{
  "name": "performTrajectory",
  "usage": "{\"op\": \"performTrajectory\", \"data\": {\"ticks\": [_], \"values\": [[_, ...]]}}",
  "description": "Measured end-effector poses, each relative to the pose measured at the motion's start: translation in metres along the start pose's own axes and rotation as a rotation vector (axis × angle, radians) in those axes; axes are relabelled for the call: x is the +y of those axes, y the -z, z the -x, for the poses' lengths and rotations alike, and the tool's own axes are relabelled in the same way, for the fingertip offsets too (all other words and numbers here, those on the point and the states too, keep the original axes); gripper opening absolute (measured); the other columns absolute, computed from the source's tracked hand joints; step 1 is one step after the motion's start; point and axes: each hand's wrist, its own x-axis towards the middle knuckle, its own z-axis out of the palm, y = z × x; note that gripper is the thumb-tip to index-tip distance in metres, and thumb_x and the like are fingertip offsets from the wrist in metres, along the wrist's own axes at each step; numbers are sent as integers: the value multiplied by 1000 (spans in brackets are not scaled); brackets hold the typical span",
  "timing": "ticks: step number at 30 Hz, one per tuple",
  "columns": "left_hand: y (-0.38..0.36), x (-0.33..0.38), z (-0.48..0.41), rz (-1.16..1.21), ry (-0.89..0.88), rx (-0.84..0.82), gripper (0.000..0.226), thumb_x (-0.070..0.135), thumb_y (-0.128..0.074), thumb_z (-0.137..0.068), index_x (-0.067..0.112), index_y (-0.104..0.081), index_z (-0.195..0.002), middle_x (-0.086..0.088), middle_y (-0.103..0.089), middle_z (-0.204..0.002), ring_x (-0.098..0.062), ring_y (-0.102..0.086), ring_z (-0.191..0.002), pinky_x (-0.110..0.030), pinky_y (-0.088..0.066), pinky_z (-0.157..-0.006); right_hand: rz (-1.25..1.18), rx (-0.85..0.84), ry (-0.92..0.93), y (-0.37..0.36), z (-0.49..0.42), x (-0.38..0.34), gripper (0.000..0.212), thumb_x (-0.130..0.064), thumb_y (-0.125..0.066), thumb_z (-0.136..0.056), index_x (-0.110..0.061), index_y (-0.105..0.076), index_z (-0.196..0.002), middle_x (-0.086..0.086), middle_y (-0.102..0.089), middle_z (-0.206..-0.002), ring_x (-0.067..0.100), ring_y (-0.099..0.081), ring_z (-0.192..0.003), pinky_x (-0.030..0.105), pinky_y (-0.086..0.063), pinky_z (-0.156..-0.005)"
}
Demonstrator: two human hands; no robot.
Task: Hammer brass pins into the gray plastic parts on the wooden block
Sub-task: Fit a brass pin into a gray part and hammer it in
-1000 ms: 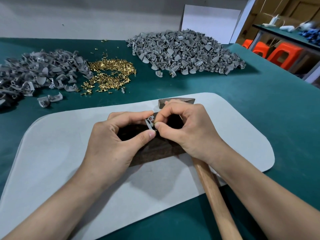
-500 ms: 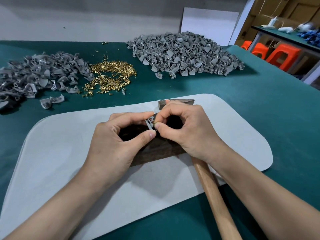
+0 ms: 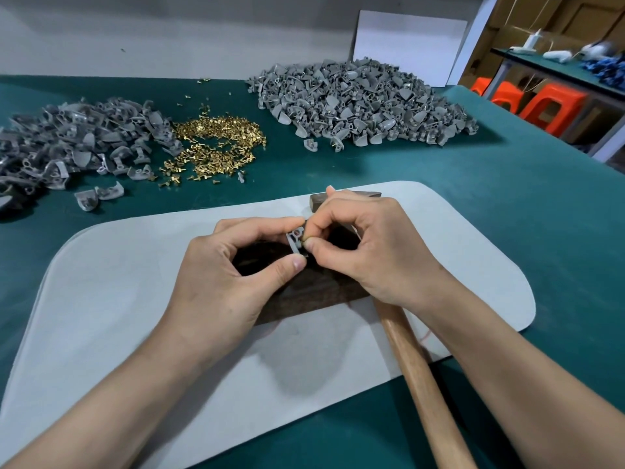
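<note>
— Brass against gray: where do we find the task's pieces?

— At centre. We see one gray plastic part (image 3: 293,239) held over the dark wooden block (image 3: 314,292). The block lies on a white mat (image 3: 118,282) spread over the green table (image 3: 507,184). Whether the part touches the block we cannot tell.

— How do we read each grip?

— On the left hand (image 3: 220,275) the grip is closed on the part, with the forefinger above and the thumb below. On the right hand (image 3: 378,252) the grip is a thumb-and-forefinger pinch on a small brass pin (image 3: 303,239), set against the part's right edge. The other fingers of that hand are curled.

— And the hammer (image 3: 416,374)?

— We trace its wooden handle from the lower right edge up under the right wrist. Its metal head shows just beyond the right knuckles, at the far end of the block. Whether the right hand also grasps the handle we cannot tell.

— What stock do we note behind the mat?

— A heap of loose pins (image 3: 220,140) lies between two heaps of gray parts. The left heap (image 3: 67,143) touches the pins. The right heap (image 3: 358,99) sits apart from them, in front of a white board (image 3: 406,45) that stands against the wall. Orange stools (image 3: 548,106) stand beyond the table's right corner.
</note>
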Motion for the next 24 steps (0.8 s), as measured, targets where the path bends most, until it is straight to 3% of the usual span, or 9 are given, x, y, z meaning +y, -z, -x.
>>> {"op": "performTrajectory", "data": {"ticks": [3,9,17,19,21,24], "values": [[0,0,0,-4,-5,4,32,28,-75,-65,44,-73,-93,3,-71,-98,-7,-65,-97,-24,-49,-92,2,-9,19,0,-1,0,11,2,-69,-75,-7,-66,-68,-2,-65,-71,9,-56,-68,29,-35,-108],[-1,0,1,9,10,18,36,29,-76,-63,46,-72,-95,4,-71,-97,-5,-66,-94,-20,-49,-90,-78,-9,-16,0,1,1,10,-5,-69,-72,-14,-67,-68,-2,-67,-70,11,-59,-69,33,-48,-83],[-2,1,2,35,23,30,40,31,-88,-60,43,-73,-95,3,-71,-97,-7,-67,-94,-27,-50,-90,-110,-15,-25,-1,2,3,9,-2,-70,-72,-11,-68,-69,-1,-67,-70,13,-59,-70,27,-45,-80],[-2,2,2,46,26,39,37,33,-85,-59,41,-74,-94,1,-71,-97,-7,-67,-93,-28,-51,-90,-117,-8,-30,-1,3,3,9,0,-70,-72,-8,-68,-69,0,-67,-70,14,-58,-70,27,-45,-84],[-3,2,2,59,32,47,34,32,-79,-59,37,-76,-93,0,-71,-97,-9,-67,-93,-31,-51,-91,-104,14,-25,-2,3,3,10,2,-70,-72,-7,-68,-69,0,-67,-70,12,-58,-68,28,-41,-102],[-3,2,2,56,33,48,37,30,-86,-59,35,-75,-93,-1,-71,-97,-11,-67,-93,-34,-51,-92,-86,33,-23,-3,4,2,11,2,-70,-72,-7,-67,-68,0,-66,-70,9,-56,-66,27,-33,-110]]}}
